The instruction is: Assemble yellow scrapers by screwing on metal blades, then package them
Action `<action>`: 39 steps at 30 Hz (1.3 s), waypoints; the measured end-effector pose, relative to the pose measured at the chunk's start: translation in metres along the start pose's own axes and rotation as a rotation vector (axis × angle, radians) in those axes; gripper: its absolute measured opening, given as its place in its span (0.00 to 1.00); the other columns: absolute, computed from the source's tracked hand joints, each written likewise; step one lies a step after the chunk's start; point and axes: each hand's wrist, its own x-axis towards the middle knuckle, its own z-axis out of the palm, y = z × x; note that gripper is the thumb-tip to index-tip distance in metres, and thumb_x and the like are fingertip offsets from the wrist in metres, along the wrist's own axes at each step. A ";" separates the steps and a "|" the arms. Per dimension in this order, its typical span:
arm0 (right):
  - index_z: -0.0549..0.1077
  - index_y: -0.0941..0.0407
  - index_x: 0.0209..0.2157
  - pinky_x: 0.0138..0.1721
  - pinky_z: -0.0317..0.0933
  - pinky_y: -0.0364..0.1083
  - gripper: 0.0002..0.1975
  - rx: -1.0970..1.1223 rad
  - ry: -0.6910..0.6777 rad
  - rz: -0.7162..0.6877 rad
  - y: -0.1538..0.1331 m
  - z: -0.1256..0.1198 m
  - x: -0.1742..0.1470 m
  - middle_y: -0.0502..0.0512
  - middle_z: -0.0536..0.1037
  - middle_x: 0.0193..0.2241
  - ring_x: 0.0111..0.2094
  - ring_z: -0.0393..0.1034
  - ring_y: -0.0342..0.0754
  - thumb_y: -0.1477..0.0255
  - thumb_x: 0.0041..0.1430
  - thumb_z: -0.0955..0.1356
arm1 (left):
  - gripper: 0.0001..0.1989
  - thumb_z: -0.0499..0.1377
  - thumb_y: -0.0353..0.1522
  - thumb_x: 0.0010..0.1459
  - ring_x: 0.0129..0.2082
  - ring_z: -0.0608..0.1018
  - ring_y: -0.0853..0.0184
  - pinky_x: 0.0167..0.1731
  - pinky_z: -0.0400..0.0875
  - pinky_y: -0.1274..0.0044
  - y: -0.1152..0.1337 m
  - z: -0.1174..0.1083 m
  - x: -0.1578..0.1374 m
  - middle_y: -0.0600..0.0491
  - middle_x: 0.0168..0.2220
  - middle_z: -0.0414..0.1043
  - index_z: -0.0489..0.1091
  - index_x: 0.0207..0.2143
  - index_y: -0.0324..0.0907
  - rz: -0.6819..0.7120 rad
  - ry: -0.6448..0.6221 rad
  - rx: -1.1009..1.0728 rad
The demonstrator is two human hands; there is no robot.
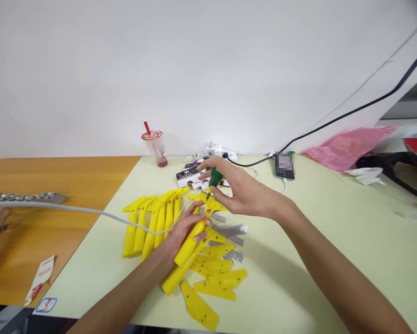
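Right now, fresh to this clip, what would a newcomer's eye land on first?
Probably the bright yellow piece in the left hand, at the centre, with the right hand holding a green-handled tool at its far end. Next, the row of yellow pieces to the left, then the cup with a red straw near the wall.

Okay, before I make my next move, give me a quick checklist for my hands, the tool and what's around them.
1. Left hand holding the yellow handle: ok.
2. Right hand gripping the green-handled tool: ok.
3. Tool tip properly seated: cannot tell, too small to see.
4. White cable clear of the left hand: cannot tell, they meet in this view.
5. Drink cup away from both hands: ok, it stands near the wall.
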 end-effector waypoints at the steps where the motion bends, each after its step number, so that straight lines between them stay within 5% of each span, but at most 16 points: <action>1: 0.63 0.49 0.65 0.55 0.72 0.55 0.21 -0.004 0.011 -0.001 0.000 0.001 0.000 0.61 0.76 0.61 0.56 0.77 0.55 0.74 0.75 0.66 | 0.28 0.75 0.28 0.57 0.26 0.78 0.74 0.16 0.62 0.86 0.000 0.001 0.000 0.54 0.39 0.77 0.68 0.54 0.48 0.010 0.003 -0.010; 6: 0.68 0.48 0.58 0.51 0.72 0.54 0.12 -0.082 0.049 0.009 0.001 0.000 0.003 0.58 0.79 0.55 0.50 0.78 0.55 0.66 0.77 0.68 | 0.27 0.74 0.25 0.56 0.31 0.80 0.72 0.16 0.61 0.87 0.001 0.007 -0.004 0.54 0.39 0.76 0.68 0.54 0.47 0.030 -0.004 -0.047; 13: 0.64 0.48 0.63 0.56 0.72 0.56 0.21 0.010 0.011 -0.006 0.003 -0.002 0.000 0.61 0.76 0.59 0.58 0.75 0.56 0.75 0.72 0.66 | 0.27 0.75 0.25 0.54 0.31 0.80 0.71 0.14 0.59 0.88 0.001 0.007 -0.001 0.52 0.41 0.77 0.69 0.52 0.46 0.039 0.029 -0.055; 20: 0.69 0.49 0.57 0.54 0.71 0.54 0.11 -0.076 0.050 -0.006 0.002 -0.004 0.002 0.59 0.80 0.55 0.53 0.78 0.55 0.66 0.77 0.68 | 0.29 0.76 0.25 0.52 0.30 0.80 0.72 0.13 0.60 0.87 0.005 0.012 -0.002 0.53 0.41 0.76 0.67 0.51 0.46 0.034 0.036 -0.051; 25: 0.67 0.50 0.61 0.56 0.71 0.56 0.19 -0.031 0.018 -0.007 -0.002 -0.006 0.000 0.61 0.78 0.57 0.56 0.77 0.56 0.74 0.72 0.67 | 0.28 0.76 0.25 0.51 0.29 0.80 0.72 0.13 0.60 0.87 0.006 0.013 -0.002 0.54 0.39 0.75 0.67 0.50 0.45 0.029 0.043 -0.033; 31: 0.69 0.49 0.58 0.53 0.72 0.55 0.12 -0.081 0.071 -0.004 0.001 -0.003 0.001 0.60 0.78 0.58 0.53 0.79 0.56 0.65 0.77 0.67 | 0.28 0.75 0.25 0.53 0.30 0.80 0.72 0.14 0.60 0.87 0.005 0.014 -0.004 0.53 0.41 0.75 0.68 0.51 0.46 0.031 0.036 -0.031; 39: 0.67 0.50 0.62 0.53 0.72 0.55 0.16 -0.057 0.040 0.004 0.001 -0.005 0.000 0.61 0.79 0.58 0.53 0.78 0.55 0.71 0.75 0.67 | 0.31 0.77 0.25 0.50 0.29 0.79 0.72 0.13 0.60 0.87 0.006 0.014 -0.003 0.55 0.39 0.74 0.66 0.51 0.47 0.024 0.053 -0.024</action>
